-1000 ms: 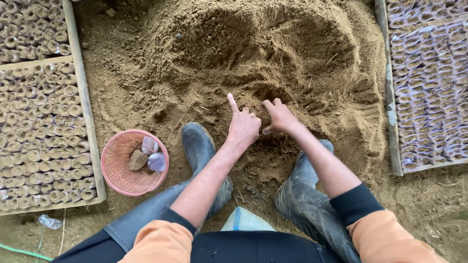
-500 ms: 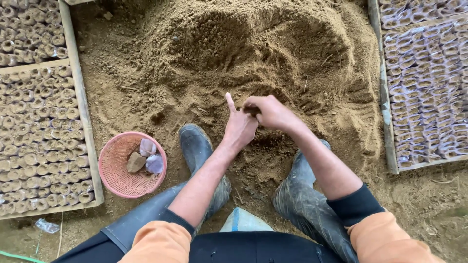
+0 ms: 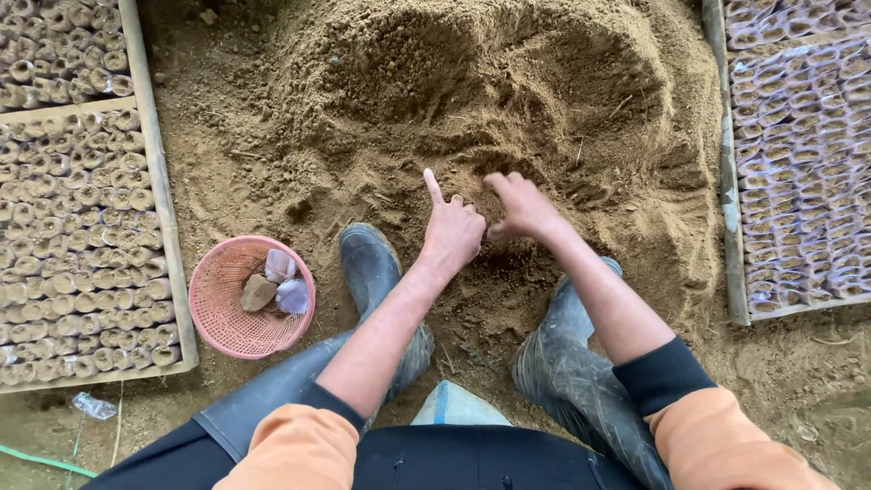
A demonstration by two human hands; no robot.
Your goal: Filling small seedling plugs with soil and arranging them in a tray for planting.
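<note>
where both hands [image 3: 485,218] meet, soil heap [image 3: 508,82] lies beneath.

Counts, all placed vs. the soil heap [image 3: 508,100]:

- Hands: 2, both at heap's near foot, left hand [image 3: 454,231] and right hand [image 3: 522,207] side by side.
- Rubber boots: 2, just below the heap, left boot [image 3: 376,281] and right boot [image 3: 567,358].
- Pink basket [image 3: 227,318]: 1, lower left of heap; 3 lumps inside, 1 brown stone [image 3: 258,292] + 2 pale pieces [image 3: 279,265].
- Wooden frames of filled seedling bags [image 3: 73,227]: 2 left of heap.
- Frame of flat empty bags [image 3: 798,163]: 1 right of heap.
- Bags: too many to count.
</note>
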